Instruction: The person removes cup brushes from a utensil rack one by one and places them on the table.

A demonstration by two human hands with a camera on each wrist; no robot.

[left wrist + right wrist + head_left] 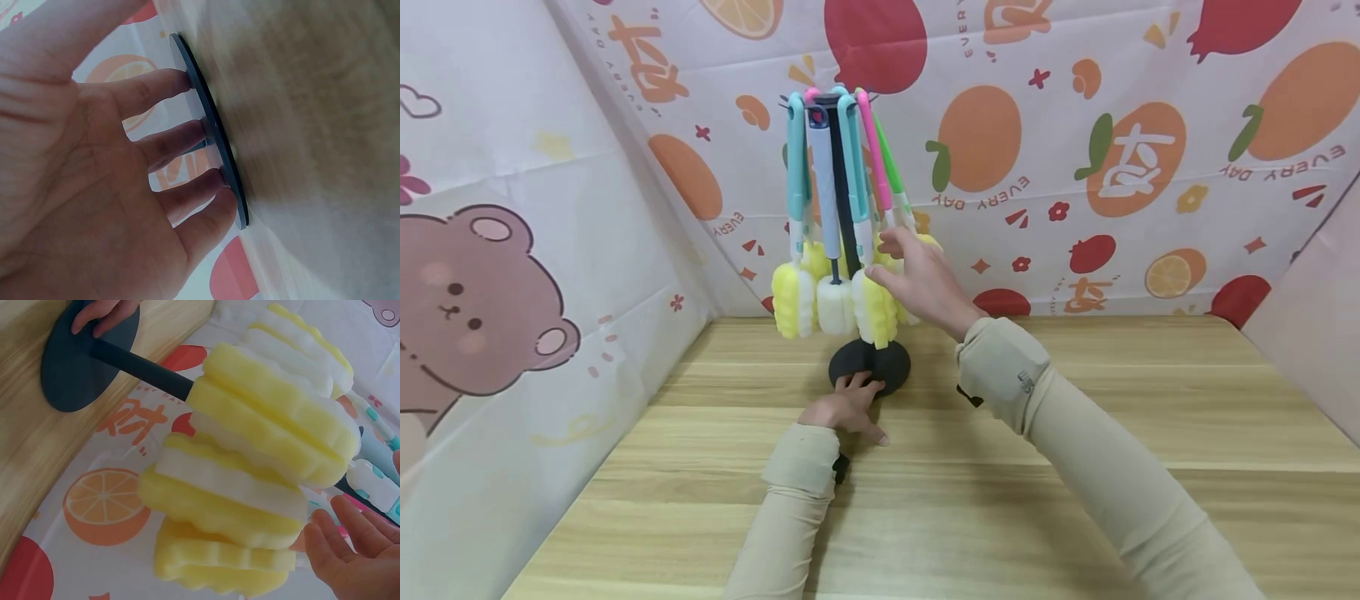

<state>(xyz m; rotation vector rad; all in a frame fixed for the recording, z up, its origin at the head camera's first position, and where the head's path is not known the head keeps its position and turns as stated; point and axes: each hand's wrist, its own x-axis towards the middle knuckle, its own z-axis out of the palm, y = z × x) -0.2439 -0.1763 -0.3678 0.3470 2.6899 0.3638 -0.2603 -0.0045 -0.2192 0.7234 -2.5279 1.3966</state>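
Several sponge-headed brushes hang around a black stand point(841, 175) at the upper centre of the frame. Leftmost, a teal-handled brush point(784, 300) hangs on the outside and, in my judgement, could swing if its neighbours are knocked. Next, a blue-handled brush point(823, 187) with a white sponge hangs close against the adjoining sponges; a careless pull could drag several together. Below it, at lower centre, the left hand point(842, 408) lays spread, unclenched fingers on the round base point(850, 360) (near edge only, as the head view shows); should they slip, a sideways tug above could tip this top-heavy load. Right of that, a yellow-and-white sponge point(880, 308) hangs beneath another teal handle, beside a pink handle point(874, 154) and a green handle point(890, 162). Rightmost, the right hand point(928, 279), well apart from the left, has loosely extended fingers beside these brushes; contact cannot be told. A bump there could unhook one.
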